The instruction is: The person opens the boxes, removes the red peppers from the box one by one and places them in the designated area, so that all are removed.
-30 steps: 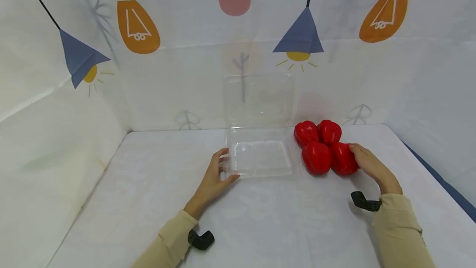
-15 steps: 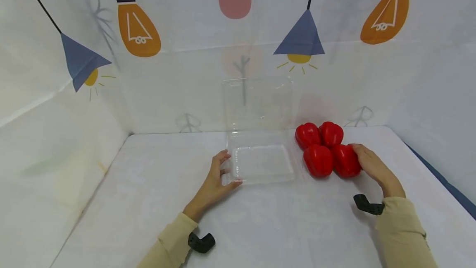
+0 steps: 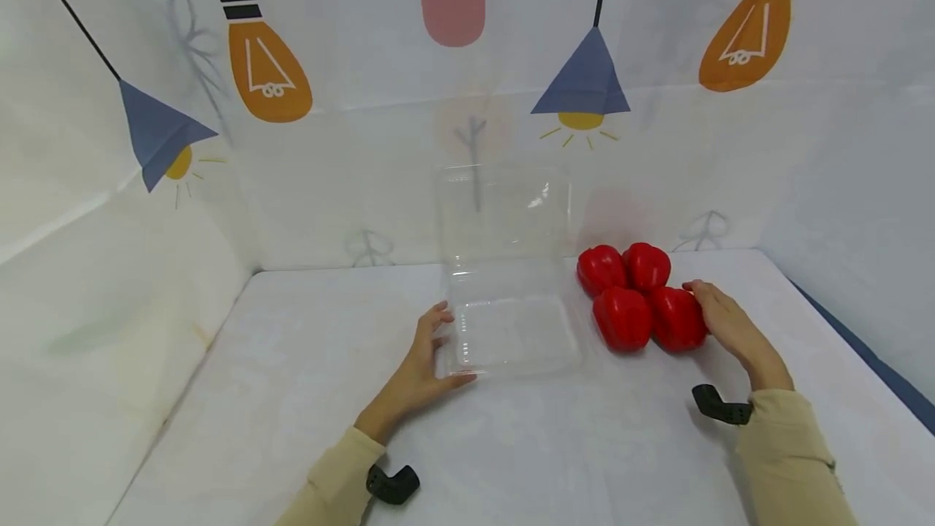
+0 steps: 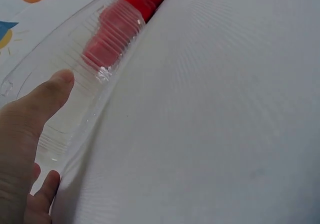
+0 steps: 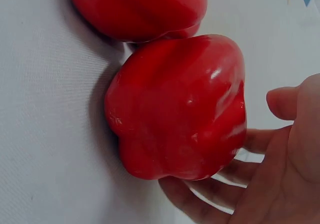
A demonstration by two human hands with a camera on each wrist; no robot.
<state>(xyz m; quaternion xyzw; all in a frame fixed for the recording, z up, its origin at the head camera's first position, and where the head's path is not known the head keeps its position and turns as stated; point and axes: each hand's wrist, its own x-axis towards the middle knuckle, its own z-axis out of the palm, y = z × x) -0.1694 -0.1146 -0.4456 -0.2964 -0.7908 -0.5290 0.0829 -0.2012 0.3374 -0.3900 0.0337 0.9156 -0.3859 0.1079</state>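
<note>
A clear plastic clamshell box (image 3: 519, 339) stands on the table, its lid (image 3: 504, 213) raised at the back. My left hand (image 3: 420, 368) grips the near left corner, thumb along the front wall and fingers at the left side. In the left wrist view the thumb (image 4: 60, 87) lies over that wall. Right of the box sit several glossy red bell peppers (image 3: 622, 319) in a cluster. My right hand (image 3: 734, 335) rests against the right side of the nearest right pepper (image 3: 678, 319). In the right wrist view its fingers reach behind this pepper (image 5: 175, 109), thumb apart from it.
A white cloth covers the table (image 3: 555, 453). Behind it hangs a white backdrop (image 3: 351, 169) printed with lamps and bulbs, close to the raised lid. A pale side sheet (image 3: 95, 307) stands along the left edge. Each wrist carries a black bracket (image 3: 393, 484).
My left hand has drawn the box's near edge slightly toward me. The right hand and the peppers stay in place; the head view has tilted up a little.
</note>
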